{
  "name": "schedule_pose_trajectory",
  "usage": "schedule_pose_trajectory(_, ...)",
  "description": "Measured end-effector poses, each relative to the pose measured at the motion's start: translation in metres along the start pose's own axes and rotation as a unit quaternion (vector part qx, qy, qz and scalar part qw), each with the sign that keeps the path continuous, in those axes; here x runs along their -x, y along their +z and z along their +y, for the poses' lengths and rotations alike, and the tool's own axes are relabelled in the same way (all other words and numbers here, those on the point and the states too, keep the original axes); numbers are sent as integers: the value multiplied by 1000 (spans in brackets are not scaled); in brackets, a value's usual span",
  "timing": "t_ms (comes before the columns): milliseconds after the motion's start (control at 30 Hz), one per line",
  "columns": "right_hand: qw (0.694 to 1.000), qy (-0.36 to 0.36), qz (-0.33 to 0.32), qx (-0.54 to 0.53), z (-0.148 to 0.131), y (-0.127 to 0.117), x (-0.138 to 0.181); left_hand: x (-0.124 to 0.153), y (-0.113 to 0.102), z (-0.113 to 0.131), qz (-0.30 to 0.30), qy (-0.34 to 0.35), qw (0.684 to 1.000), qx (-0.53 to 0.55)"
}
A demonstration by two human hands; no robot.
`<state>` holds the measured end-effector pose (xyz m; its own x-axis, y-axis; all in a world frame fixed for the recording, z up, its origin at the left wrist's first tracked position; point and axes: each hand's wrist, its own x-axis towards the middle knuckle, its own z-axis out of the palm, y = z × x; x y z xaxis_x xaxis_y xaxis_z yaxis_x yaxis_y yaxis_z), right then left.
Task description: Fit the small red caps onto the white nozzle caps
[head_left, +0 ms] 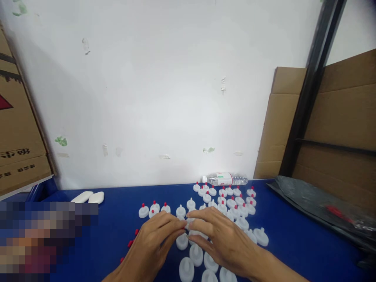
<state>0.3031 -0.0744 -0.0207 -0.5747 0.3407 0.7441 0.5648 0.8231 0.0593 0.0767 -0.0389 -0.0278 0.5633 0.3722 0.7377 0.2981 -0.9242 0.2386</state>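
Observation:
My left hand point(157, 239) is closed, thumb and fingers pinched at a small red tip cap point(185, 225), which shows only as a speck. Facing it, my right hand point(216, 233) curls its fingers around a white nozzle lid point(190, 224), mostly hidden by the fingers. The fingertips of both hands nearly meet. Around and below them stand several bare white nozzle lids point(196, 254). Several lids with red tips point(231, 202) are grouped behind my right hand, and more capped lids point(143, 211) sit behind my left. Loose red caps point(130, 243) lie left of my left wrist.
A clear water bottle point(225, 179) lies against the wall at the back of the blue table point(117, 199). Two white rounded pieces point(96, 197) rest at the back left. Dark plastic sheeting point(317, 207) covers the right side. Cardboard point(20, 117) stands at the left. A pixelated patch hides the lower left corner.

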Motion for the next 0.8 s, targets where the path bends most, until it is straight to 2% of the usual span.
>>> schedule_pose_trajectory(100, 999, -9, 34, -31, 0, 1, 0, -2, -2, 0, 9, 23, 999, -48)
schedule_pose_trajectory(233, 999, -7, 44, -27, -1, 2, 1, -4, -2, 1, 8, 33, 996, -80)
schedule_pose_trajectory(333, 999, -30, 38, -7, -2, 1, 2, -4, -1, 5, -23, 13, 998, -61)
schedule_pose_trajectory(467, 997, -60, 29, 28, -6, -6, -1, -3, -2, 14, -59, -46, 997, 9)
schedule_pose_trajectory(533, 997, -63, 38, 34, -9, -10, -3, -1, -2, 17, -53, -67, 996, 36)
schedule_pose_trajectory(667, 996, -62, 53, 28, -13, -12, -5, 2, 2, 14, -26, -66, 995, 68)
schedule_pose_trajectory(800, 997, -49, 62, 2, -12, -3, -3, 0, 1, 13, -37, -67, 995, 60)
